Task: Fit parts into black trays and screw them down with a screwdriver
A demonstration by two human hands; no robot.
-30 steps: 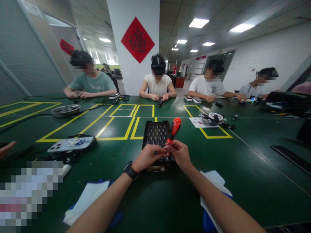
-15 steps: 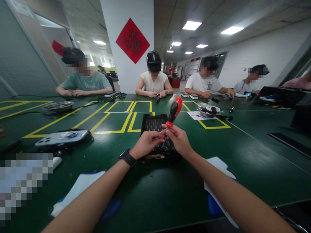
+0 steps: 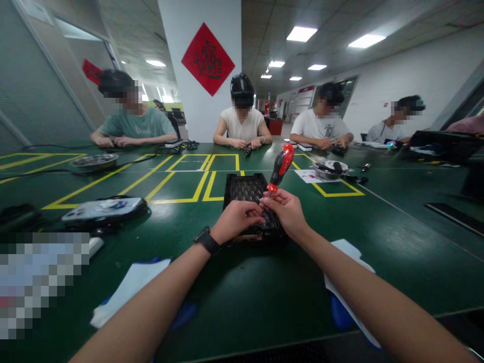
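A screwdriver (image 3: 281, 168) with a red and black handle points up and leans to the right. My right hand (image 3: 289, 214) pinches it by the shaft, just below the handle. My left hand (image 3: 240, 220) is closed at the fingertips near the screwdriver's lower end; whatever it pinches there is too small and hidden to name. Beneath both hands lies a black case (image 3: 245, 187) with rows of small metal pieces, partly covered by my fingers. A black watch is on my left wrist.
White and blue gloves (image 3: 139, 282) lie by my left forearm, with another glove (image 3: 350, 252) by my right. At left rests a phone (image 3: 106, 209) on dark gear. Metal bowls (image 3: 96, 161) and cables are farther out. Several people sit across the green table (image 3: 242, 297).
The screwdriver has tilted more to the right and shifted slightly right with my right hand. My left fingertips stay near its lower end. The camera view has shifted a little.
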